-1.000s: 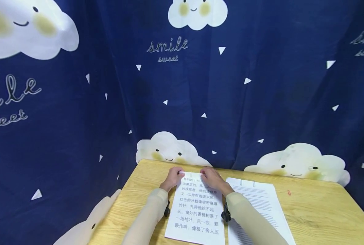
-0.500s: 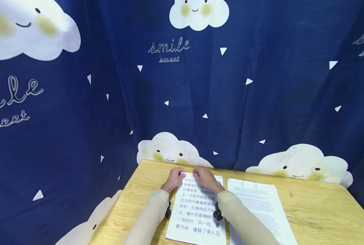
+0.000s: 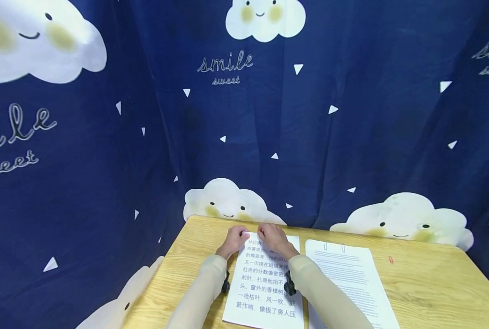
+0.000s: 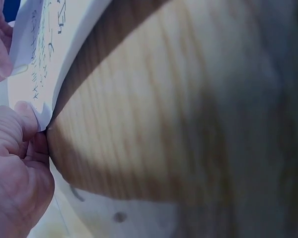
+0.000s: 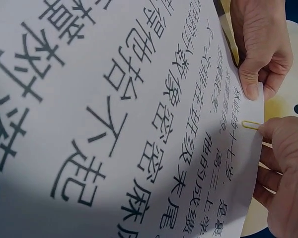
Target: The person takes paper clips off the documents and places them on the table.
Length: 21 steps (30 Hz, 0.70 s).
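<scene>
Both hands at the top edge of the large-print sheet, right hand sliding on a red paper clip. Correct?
Not quite: the paper clip that the right hand is sliding on is yellow, as the right wrist view shows. The rest holds: both hands work at the top edge of the large-print sheet, the left hand pinching its corner.

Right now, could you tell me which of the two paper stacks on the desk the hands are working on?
The large-print stack, left of the fine-print stack; both hands hold its top edge.
</scene>
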Each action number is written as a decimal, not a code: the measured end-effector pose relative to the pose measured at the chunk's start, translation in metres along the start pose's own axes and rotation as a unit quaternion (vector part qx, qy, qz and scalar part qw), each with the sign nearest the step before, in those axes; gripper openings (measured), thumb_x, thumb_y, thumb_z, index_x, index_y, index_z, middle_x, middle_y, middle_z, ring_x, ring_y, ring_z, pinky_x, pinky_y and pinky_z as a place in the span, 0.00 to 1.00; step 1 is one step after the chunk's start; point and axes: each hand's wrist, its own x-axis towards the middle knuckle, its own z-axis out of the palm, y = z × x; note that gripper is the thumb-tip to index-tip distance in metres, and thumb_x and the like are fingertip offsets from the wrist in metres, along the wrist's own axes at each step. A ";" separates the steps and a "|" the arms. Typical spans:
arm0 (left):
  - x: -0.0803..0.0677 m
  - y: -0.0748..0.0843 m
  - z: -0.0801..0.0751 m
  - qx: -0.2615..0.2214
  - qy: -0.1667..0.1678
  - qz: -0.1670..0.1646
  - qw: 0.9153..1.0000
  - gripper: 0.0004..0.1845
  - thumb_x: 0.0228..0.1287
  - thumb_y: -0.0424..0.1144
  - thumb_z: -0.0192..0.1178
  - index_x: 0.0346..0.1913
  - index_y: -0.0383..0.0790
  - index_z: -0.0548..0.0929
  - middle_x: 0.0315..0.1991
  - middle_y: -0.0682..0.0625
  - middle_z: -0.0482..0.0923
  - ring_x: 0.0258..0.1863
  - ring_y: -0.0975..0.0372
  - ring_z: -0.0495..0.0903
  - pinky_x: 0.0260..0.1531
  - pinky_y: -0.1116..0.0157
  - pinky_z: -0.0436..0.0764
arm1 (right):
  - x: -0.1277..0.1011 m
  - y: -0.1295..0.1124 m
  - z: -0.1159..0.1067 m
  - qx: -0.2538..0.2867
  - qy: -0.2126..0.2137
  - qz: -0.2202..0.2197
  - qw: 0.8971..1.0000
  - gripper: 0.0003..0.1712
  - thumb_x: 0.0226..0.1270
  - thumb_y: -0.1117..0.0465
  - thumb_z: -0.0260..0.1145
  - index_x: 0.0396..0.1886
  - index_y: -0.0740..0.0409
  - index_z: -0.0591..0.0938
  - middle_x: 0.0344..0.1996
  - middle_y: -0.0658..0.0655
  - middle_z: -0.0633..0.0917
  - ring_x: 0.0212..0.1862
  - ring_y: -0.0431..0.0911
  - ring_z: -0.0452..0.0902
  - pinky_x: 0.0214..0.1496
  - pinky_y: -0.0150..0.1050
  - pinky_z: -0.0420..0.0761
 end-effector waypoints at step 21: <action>0.001 -0.003 0.002 -0.001 -0.005 -0.006 1.000 0.05 0.68 0.25 0.64 0.35 0.33 0.88 0.30 0.47 0.85 0.30 0.64 0.78 0.36 0.66 0.77 | -0.002 -0.002 -0.005 0.016 0.001 0.007 1.000 0.10 0.75 0.64 0.62 0.31 0.48 0.78 0.24 0.47 0.76 0.27 0.43 0.69 0.31 0.39 0.68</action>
